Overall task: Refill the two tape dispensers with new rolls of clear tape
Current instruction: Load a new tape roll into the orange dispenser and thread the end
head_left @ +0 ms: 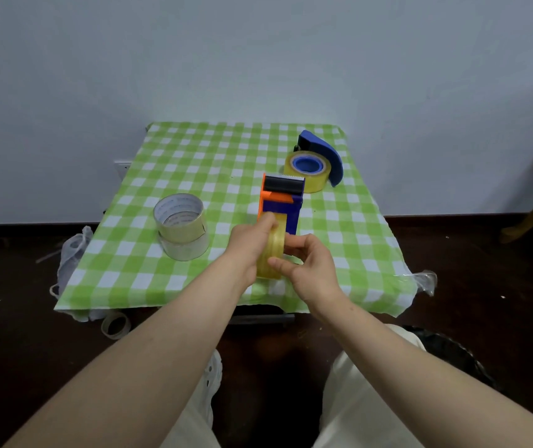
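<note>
An orange and blue tape dispenser (280,198) is held over the middle of the green checked table (200,156), with a yellowish clear tape roll (271,250) standing on edge in its near end. My left hand (252,244) grips the roll from the left, fingers over its top. My right hand (307,263) pinches the roll's right side with thumb and fingers. A second, blue dispenser (323,153) lies at the back right with a tape roll (305,171) on its blue hub. Two spare rolls (182,226) are stacked at the left.
An empty cardboard tape core (116,324) lies on the dark floor below the table's front left corner. A white plastic bag (71,253) hangs at the left edge, and clear wrapping (425,279) at the right corner. A white wall stands behind.
</note>
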Demonstrator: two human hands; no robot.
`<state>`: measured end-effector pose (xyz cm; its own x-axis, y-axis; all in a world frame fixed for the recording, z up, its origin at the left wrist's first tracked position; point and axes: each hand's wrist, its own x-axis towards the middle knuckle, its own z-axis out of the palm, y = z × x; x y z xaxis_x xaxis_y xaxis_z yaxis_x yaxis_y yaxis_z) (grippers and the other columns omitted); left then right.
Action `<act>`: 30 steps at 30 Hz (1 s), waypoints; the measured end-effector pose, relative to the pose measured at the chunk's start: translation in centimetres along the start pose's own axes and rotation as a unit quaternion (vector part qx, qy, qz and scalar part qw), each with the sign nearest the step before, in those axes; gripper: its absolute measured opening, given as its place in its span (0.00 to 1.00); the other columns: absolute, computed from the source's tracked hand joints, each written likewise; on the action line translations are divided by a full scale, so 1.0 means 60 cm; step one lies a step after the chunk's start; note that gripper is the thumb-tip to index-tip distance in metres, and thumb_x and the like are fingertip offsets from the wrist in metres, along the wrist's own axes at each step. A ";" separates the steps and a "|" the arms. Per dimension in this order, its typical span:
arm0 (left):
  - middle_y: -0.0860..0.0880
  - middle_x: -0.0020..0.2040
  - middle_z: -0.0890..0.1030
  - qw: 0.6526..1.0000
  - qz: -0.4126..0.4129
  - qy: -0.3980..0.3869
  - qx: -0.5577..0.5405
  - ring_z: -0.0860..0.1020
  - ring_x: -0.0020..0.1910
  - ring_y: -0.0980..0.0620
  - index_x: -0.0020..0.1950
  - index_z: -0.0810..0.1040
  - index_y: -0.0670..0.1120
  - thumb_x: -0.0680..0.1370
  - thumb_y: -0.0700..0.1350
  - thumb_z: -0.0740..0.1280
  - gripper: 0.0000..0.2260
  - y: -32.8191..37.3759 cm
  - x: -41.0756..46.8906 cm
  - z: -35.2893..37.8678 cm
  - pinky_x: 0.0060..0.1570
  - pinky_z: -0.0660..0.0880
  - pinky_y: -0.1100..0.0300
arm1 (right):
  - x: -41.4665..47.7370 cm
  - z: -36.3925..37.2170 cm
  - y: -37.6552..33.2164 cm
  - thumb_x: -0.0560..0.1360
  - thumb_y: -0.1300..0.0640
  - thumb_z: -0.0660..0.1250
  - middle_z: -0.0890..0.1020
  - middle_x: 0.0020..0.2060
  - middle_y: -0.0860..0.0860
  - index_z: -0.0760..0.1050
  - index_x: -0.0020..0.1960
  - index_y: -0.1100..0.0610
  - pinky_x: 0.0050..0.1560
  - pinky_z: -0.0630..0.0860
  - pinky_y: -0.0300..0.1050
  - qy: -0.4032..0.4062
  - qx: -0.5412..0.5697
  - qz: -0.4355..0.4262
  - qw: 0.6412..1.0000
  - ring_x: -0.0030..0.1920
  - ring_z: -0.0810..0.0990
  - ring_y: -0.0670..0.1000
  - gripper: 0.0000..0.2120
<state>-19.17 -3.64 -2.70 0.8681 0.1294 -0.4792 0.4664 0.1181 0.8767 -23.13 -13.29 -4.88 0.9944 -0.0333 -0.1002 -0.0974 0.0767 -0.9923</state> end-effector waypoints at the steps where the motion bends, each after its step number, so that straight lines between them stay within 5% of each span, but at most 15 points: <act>1: 0.40 0.43 0.84 1.000 -0.007 0.004 -0.001 0.78 0.39 0.43 0.50 0.81 0.38 0.71 0.47 0.66 0.14 0.002 0.000 0.002 0.46 0.78 0.49 | 0.000 0.001 0.000 0.68 0.74 0.70 0.78 0.44 0.47 0.71 0.43 0.54 0.57 0.77 0.48 -0.003 -0.003 -0.002 1.000 0.48 0.77 0.41 0.17; 7: 0.41 0.42 0.82 0.998 0.019 -0.037 -0.036 0.77 0.39 0.44 0.44 0.80 0.39 0.72 0.38 0.63 0.07 -0.002 -0.005 -0.001 0.44 0.74 0.52 | 0.013 -0.008 0.005 0.67 0.74 0.71 0.80 0.43 0.49 0.73 0.44 0.54 0.46 0.80 0.38 0.024 0.022 0.001 0.999 0.46 0.79 0.45 0.17; 15: 0.37 0.46 0.79 0.987 0.091 -0.110 -0.081 0.78 0.46 0.42 0.47 0.80 0.36 0.68 0.28 0.61 0.12 -0.024 0.003 -0.026 0.49 0.76 0.50 | 0.018 -0.007 0.006 0.68 0.75 0.69 0.82 0.45 0.56 0.75 0.53 0.64 0.46 0.81 0.37 0.027 0.095 0.017 0.995 0.45 0.82 0.49 0.15; 23: 0.46 0.36 0.84 0.984 0.116 -0.055 -0.122 0.81 0.36 0.50 0.44 0.82 0.41 0.74 0.29 0.61 0.12 -0.023 0.006 -0.017 0.36 0.80 0.59 | 0.033 -0.007 -0.005 0.72 0.73 0.66 0.81 0.48 0.54 0.76 0.56 0.61 0.49 0.79 0.36 0.035 0.059 0.000 0.998 0.49 0.80 0.49 0.15; 28: 0.41 0.39 0.82 0.986 0.092 0.005 -0.136 0.79 0.40 0.44 0.42 0.80 0.40 0.75 0.34 0.64 0.07 -0.013 0.018 -0.004 0.46 0.78 0.51 | 0.041 0.000 -0.012 0.73 0.72 0.66 0.81 0.46 0.51 0.76 0.59 0.62 0.47 0.79 0.33 0.040 0.021 -0.012 0.999 0.46 0.80 0.44 0.15; 30: 0.41 0.39 0.81 0.986 0.086 -0.001 -0.143 0.79 0.37 0.46 0.42 0.80 0.39 0.75 0.33 0.63 0.06 -0.011 0.019 -0.006 0.40 0.78 0.54 | 0.044 0.000 -0.012 0.73 0.71 0.66 0.81 0.47 0.52 0.76 0.60 0.63 0.49 0.79 0.36 0.046 0.026 -0.011 0.999 0.46 0.80 0.45 0.16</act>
<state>-18.53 -3.21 -3.85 0.9311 0.1692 -0.3232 0.2447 0.3672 0.8974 -20.44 -13.43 -4.45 0.9881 -0.1264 -0.0872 -0.0711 0.1265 -0.9894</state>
